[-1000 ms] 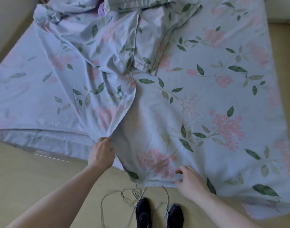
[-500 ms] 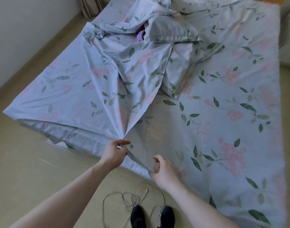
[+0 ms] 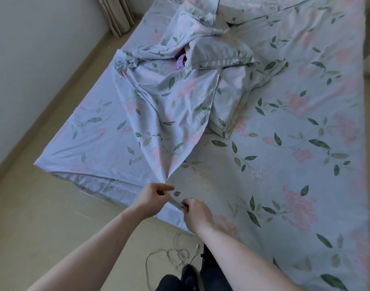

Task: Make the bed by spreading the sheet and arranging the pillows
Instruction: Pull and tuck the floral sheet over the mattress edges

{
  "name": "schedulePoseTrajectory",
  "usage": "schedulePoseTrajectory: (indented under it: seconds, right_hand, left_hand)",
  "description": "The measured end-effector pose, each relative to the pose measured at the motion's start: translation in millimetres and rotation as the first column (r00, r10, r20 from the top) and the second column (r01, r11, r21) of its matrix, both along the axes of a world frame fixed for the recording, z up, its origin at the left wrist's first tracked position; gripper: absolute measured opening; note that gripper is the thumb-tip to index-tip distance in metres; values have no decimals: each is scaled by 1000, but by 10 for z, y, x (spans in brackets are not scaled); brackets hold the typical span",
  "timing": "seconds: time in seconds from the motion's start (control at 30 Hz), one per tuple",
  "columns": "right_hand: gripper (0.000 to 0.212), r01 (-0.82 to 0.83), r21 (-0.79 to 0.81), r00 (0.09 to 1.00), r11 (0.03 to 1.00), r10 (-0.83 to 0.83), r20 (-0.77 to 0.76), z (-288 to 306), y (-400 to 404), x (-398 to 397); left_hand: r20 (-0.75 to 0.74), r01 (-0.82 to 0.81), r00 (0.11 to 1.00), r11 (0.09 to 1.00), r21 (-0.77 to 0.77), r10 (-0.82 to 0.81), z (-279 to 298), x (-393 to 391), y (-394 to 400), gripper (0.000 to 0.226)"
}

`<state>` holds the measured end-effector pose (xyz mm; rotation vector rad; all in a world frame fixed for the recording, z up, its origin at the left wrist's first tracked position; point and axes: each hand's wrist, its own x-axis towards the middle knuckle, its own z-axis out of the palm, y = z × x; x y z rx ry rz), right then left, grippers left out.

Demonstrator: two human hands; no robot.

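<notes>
Two hands meet at the near edge of the bed (image 3: 60,164), low in the middle of the frame. The left hand (image 3: 152,199) pinches the hem of the floral sheet (image 3: 285,164) between thumb and fingers, and the right hand (image 3: 195,213) has closed on the same hem just beside it — a short strip of fabric runs taut between the two grips.

To the left of the bed a band of bare tan floor (image 3: 22,217) runs up along the white wall (image 3: 33,49) toward the curtain (image 3: 117,15) at the upper left; that side is open for walking. At the bottom centre a thin cord (image 3: 175,254) lies looped on the floor beside the person's dark shoes (image 3: 188,274), close to the bed's edge.

Since half a second ago the right hand has slid left along the hem, closing most of the gap to the left hand, and the view has tipped up to take in more of the bed's far end.

From the grips a ridge of gathered sheet fans up and away to a rumpled heap in the upper middle of the frame. A pillow (image 3: 217,53) sits on that heap, a second one (image 3: 238,101) slants just below and to its right — both well apart from the hands. The right half of the sheet lies flat.
</notes>
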<state>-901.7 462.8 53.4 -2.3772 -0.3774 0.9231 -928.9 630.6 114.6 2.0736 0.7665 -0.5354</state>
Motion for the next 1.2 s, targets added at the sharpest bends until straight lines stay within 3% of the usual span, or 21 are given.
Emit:
schedulePoseTrajectory:
  seconds: [0.1,0.2,0.3,0.37,0.47,0.53,0.6,0.67,0.73,0.8,0.87,0.97,1.03,1.2]
  right_hand:
    - [16,-34,-12,999,999,34,9,50,-66,121]
    - [9,-68,-38,997,997,69,28,124,-98,223]
    - [12,-109,-66,994,992,110,25,213,-88,284]
    - [15,-108,-75,994,991,108,3,221,-77,307]
    - [7,-113,-97,993,989,111,-27,198,-74,331]
    - [16,-120,-92,992,989,117,-40,211,-64,337]
    - [29,-105,-88,994,991,101,-48,252,-50,339]
    - [36,-89,-113,995,990,84,-52,284,-31,318]
    - [40,-20,-118,998,993,13,-58,306,12,300]
    - [46,45,-115,996,992,-52,-66,331,15,290]
    - [49,82,-138,994,987,-91,-62,353,83,242]
    - [50,128,-215,990,968,-138,-32,394,261,131]
    - [49,176,-298,981,938,-190,-21,353,347,38]
    - [26,261,-463,958,847,-288,14,289,516,-201]
  left_hand:
    - [-67,335,942,900,280,-330,43,136,96,49]
    - [-195,576,803,651,495,-563,20,307,170,39]
    - [-360,732,639,392,558,-680,112,447,158,24]
    - [-448,820,442,149,552,-777,149,544,159,22]
    - [-563,851,16,-284,442,-827,126,654,157,28]
    - [-620,853,-147,-417,315,-770,203,712,106,25]
    - [-667,873,-213,-445,197,-714,253,789,122,12]
    - [-707,889,-217,-436,142,-673,237,874,261,6]
    - [-756,867,-204,-473,156,-622,177,986,543,17]
    - [-777,841,-124,-480,248,-617,97,1102,819,30]
    - [-737,879,-30,-369,303,-676,79,1216,1076,34]
    - [-791,848,66,-384,366,-608,158,1372,1547,33]
    - [-791,802,128,-406,437,-598,135,1451,1893,34]
    - [-806,756,167,-452,474,-567,292,1442,2696,34]
